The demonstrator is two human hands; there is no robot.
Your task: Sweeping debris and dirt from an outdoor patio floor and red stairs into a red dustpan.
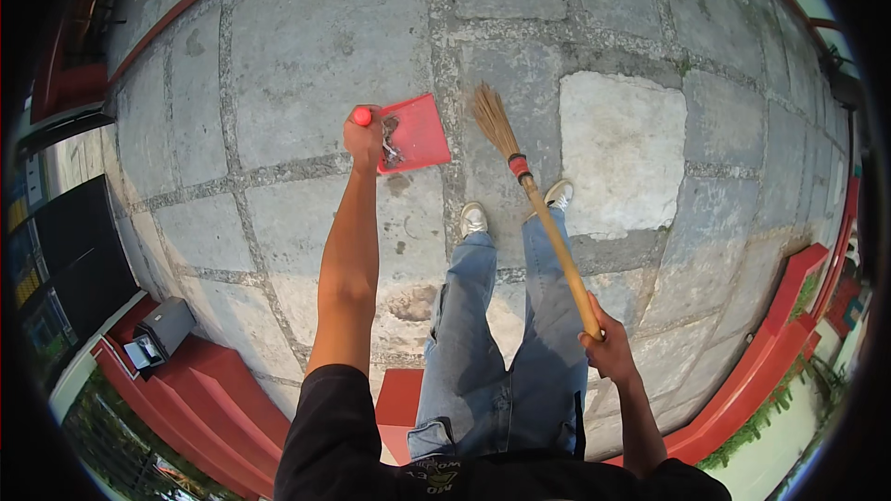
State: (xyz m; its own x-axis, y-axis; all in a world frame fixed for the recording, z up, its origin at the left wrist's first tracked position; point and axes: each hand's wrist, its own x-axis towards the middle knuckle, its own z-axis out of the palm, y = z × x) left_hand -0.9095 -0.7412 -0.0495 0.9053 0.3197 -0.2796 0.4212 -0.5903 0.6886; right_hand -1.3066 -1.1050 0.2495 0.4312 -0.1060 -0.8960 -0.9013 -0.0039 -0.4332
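My left hand (363,139) is closed around the upright handle of a red plastic dustpan (423,131), seen from above. Some grey debris and a whitish scrap (392,146) lie in the pan near its handle side. In my right hand (611,344) is the end of the wooden handle of a stick broom (557,240). The broom slants up and left across my right leg, its bristles (495,117) pointing away from me, to the right of the dustpan. A red band wraps the broom's neck. Whether the bristles touch the paving cannot be told.
Grey stone paving (327,69) with rough mortar joints spreads around my feet, with a pale patch (623,153) to the right. Red steps (202,403) with a grey box (167,327) stand at lower left. A low red kerb (759,355) borders plants at right.
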